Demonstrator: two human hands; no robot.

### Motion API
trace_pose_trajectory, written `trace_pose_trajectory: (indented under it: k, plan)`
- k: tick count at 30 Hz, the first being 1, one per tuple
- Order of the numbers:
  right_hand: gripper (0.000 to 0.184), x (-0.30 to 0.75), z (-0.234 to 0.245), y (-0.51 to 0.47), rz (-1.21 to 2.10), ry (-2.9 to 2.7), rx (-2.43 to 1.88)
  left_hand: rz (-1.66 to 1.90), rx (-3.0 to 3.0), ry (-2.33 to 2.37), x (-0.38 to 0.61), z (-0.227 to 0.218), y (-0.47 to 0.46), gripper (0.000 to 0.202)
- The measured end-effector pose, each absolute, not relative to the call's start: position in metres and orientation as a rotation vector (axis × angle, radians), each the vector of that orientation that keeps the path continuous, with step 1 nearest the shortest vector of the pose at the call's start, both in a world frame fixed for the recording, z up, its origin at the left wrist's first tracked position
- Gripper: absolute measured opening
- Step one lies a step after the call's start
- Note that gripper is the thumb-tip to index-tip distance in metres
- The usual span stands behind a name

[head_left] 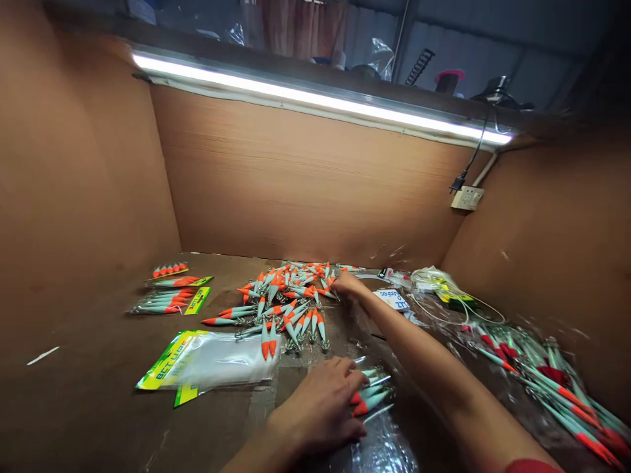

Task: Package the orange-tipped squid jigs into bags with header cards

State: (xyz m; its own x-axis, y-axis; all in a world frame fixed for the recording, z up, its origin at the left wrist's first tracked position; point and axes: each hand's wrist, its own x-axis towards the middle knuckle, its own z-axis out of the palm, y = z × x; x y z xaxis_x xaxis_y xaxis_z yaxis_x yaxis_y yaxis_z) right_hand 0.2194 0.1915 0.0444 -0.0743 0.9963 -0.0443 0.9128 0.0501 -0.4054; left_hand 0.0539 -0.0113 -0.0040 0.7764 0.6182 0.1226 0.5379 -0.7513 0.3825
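Note:
My left hand (328, 397) is closed, fingers bent over the orange ends of several pale-green squid jig lures (372, 401). These lie side by side on clear plastic (384, 447) near the front. My right hand (348, 286) reaches across to the right edge of a loose pile of orange-and-pale-green squid jigs (276, 289). Its fingers are drawn together, with the tips partly hidden among the lures. To the left of the pile's front edge lie clear bags with yellow-green header cards (170, 364), two jigs resting on the bags' right end.
Filled lure packs (167, 299) lie at the back left. On the right are more squid jigs (557, 381), a white box with handwriting (391, 300) and a loop of pale cord (478, 302). Brown board walls (305, 184) enclose the table below a tube light (320, 98). A plug (458, 182) hangs by a socket.

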Motion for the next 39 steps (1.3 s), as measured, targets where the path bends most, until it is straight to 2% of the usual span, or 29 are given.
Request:
trace_pose_trajectory:
  k: [3,8,12,14,19,26,30,34,39]
  plan:
    - [0.031,0.243,0.052,0.184,0.594,-1.997,-1.813,0.391,2.611,0.97,0.054,-0.002,-0.007,0.046]
    - [0.048,0.312,0.066,0.124,0.704,-1.959,-1.518,0.419,2.597,1.027,0.058,-0.006,-0.007,0.054]
    - [0.037,0.363,0.057,0.05,0.823,-2.08,-1.463,0.465,2.574,1.055,0.061,-0.008,-0.007,0.051]
    - [0.029,0.379,0.043,0.021,0.743,-2.214,-1.565,0.457,2.582,1.036,0.064,-0.009,-0.007,0.048]
    - [0.017,0.383,0.01,-0.007,0.24,-2.401,-1.73,0.403,2.619,1.004,0.071,-0.011,-0.009,0.04]
    - [0.011,0.346,-0.001,0.007,0.085,-2.514,-1.58,0.393,2.574,0.943,0.072,-0.011,-0.006,0.045]
    - [0.017,0.327,-0.002,0.013,0.137,-2.482,-1.482,0.396,2.547,0.924,0.07,-0.012,-0.004,0.052]
    - [0.042,0.343,0.002,0.01,0.31,-2.381,-1.377,0.382,2.535,0.933,0.068,-0.013,-0.003,0.055]
    - [0.031,0.381,-0.001,0.003,0.473,-2.256,-1.597,0.37,2.529,0.914,0.068,-0.012,-0.003,0.057]
